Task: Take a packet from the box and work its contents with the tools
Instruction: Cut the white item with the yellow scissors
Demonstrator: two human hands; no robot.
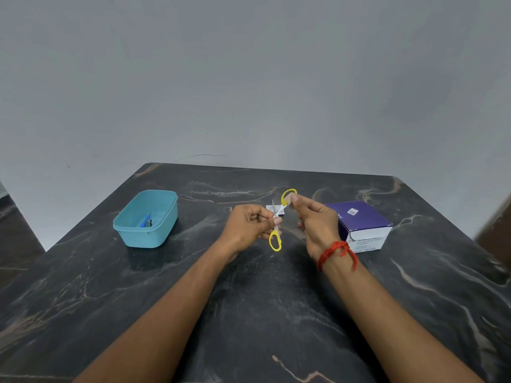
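Note:
Small yellow-handled scissors point(275, 239) hang open above the dark marble table point(249, 313). My left hand point(249, 225) pinches them near the pivot, with one yellow loop below my fingers. My right hand point(315, 219) grips the other yellow loop at its fingertips, and a red thread is tied round that wrist. A small white packet point(269, 208) lies on the table just behind the blades. The purple and white box point(362, 225) stands to the right of my right hand.
A teal plastic tub point(146, 219) sits at the left with a blue-handled tool point(145, 221) inside. A grey wall rises behind the table's far edge. The table's corners are cut off at the back.

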